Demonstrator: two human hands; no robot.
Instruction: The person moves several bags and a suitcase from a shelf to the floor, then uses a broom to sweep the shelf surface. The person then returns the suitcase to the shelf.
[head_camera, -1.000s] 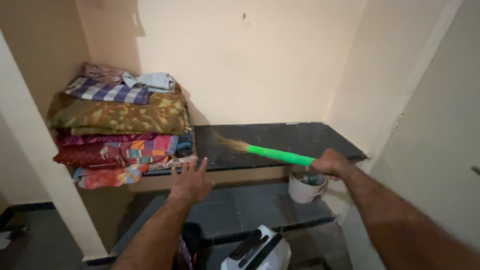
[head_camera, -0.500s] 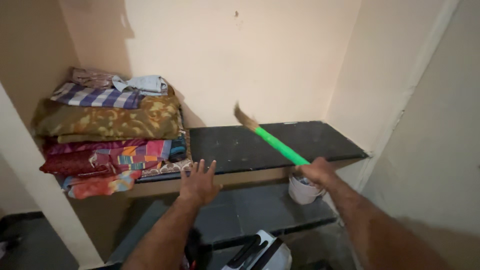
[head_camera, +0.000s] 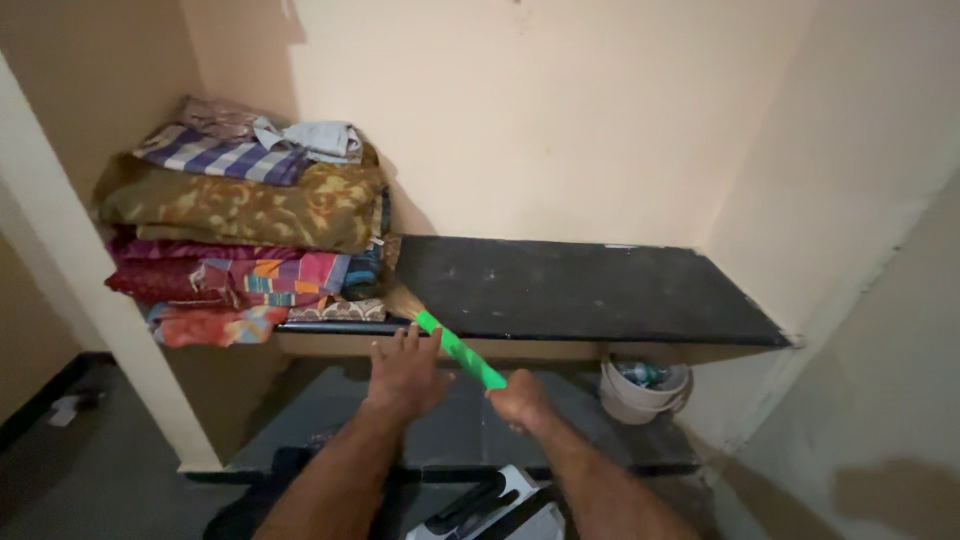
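Note:
My right hand (head_camera: 519, 399) grips the green handle of a short broom (head_camera: 455, 349), whose straw tip lies at the front left of the dark stone shelf (head_camera: 590, 290), next to the stacked cloth. My left hand (head_camera: 405, 373) hovers flat with fingers spread just below the shelf's front edge, close beside the broom handle, holding nothing.
A tall stack of folded patterned blankets and cloths (head_camera: 240, 225) fills the shelf's left end. A white bucket (head_camera: 643, 391) with items inside stands on the lower ledge at the right. A white object (head_camera: 500, 512) sits below my arms. Walls close in behind and at the right.
My right hand has swung the broom from the shelf's right side across to the left, bringing its tip down beside the cloth stack. My left hand stayed near the shelf's edge.

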